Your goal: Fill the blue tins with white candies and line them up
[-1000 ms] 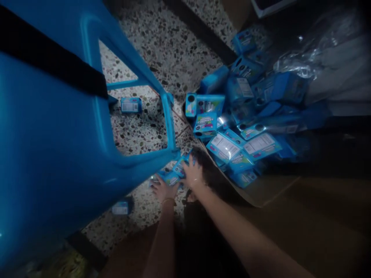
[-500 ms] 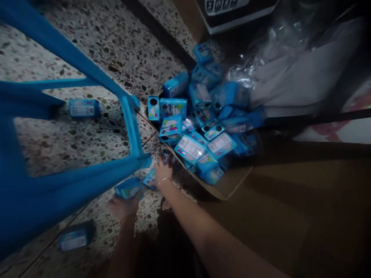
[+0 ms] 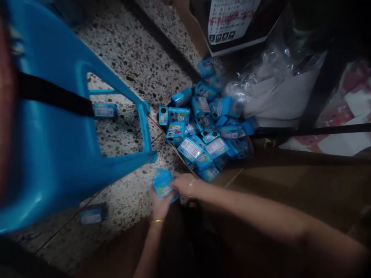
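Observation:
Blue boxes with printed labels (image 3: 162, 183) are between my hands near the lower middle. My left hand (image 3: 161, 204) is wrapped round them from below, a gold band at its wrist. From the right, my right hand (image 3: 183, 184) is closed at their side; its fingertips are blurred, and a blue edge shows under it. Just above my right hand, a heap of similar blue boxes (image 3: 189, 149) fills an open carton, some lying on their sides. Two more lie on the floor, one blue box (image 3: 92, 216) at the lower left and another (image 3: 104, 111) behind the stool's legs.
A blue plastic stool (image 3: 63, 154) with a black strap across it takes up the left. Speckled floor (image 3: 127, 58) shows around it. At the top stands a black and white box (image 3: 232, 23). Clear plastic wrapping and grey material (image 3: 278, 92) lie at the right.
My left hand has moved right and up with its box and now meets my right hand. My right hand has shifted right, away from the carton's edge. The view has shifted, showing more of the stool.

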`<control>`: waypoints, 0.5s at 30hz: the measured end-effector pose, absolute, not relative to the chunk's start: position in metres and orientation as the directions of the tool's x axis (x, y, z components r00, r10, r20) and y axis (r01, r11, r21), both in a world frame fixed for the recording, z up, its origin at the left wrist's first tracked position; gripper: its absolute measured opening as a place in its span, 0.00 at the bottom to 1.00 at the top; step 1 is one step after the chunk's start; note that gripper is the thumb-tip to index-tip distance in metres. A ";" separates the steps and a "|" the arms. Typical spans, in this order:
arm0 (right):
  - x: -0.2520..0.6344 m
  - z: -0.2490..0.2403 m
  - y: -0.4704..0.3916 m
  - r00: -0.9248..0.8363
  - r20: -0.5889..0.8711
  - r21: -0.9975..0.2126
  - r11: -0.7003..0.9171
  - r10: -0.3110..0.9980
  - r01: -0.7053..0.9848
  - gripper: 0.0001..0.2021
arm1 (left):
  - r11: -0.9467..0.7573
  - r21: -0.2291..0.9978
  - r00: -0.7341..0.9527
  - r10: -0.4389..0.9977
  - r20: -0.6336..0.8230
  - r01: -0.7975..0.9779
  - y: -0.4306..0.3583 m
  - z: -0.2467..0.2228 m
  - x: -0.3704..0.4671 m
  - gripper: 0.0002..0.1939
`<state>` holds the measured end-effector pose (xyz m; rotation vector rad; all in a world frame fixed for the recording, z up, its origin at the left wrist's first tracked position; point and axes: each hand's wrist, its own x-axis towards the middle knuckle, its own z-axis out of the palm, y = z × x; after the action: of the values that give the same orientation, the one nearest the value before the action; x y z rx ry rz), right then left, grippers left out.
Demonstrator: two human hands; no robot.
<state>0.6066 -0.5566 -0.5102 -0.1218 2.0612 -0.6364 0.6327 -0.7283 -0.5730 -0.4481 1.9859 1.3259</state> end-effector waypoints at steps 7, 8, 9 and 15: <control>0.667 -0.418 -0.396 -0.521 -0.852 -0.151 0.937 0.037 0.314 0.20 | 0.285 0.883 -0.604 0.648 -0.464 -0.373 -0.632 -0.504 0.661 0.45; 0.670 -0.418 -0.393 -0.530 -0.839 -0.054 0.949 0.126 0.311 0.22 | 0.345 0.892 -0.649 0.613 -0.450 -0.293 -0.638 -0.512 0.655 0.40; 0.671 -0.421 -0.400 -0.531 -0.833 -0.020 0.951 0.155 0.308 0.22 | 0.429 0.870 -0.717 0.526 -0.458 -0.241 -0.654 -0.524 0.647 0.35; 0.639 -0.518 -0.577 -0.607 -0.762 -0.438 0.870 -0.226 0.226 0.30 | 0.890 0.109 -0.840 -0.368 -0.398 -0.442 -0.874 -0.625 0.588 0.47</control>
<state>0.6386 -0.5768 -0.5181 0.0004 2.1310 -0.6315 0.5878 -0.8743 -0.6252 -0.5981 2.6861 0.2782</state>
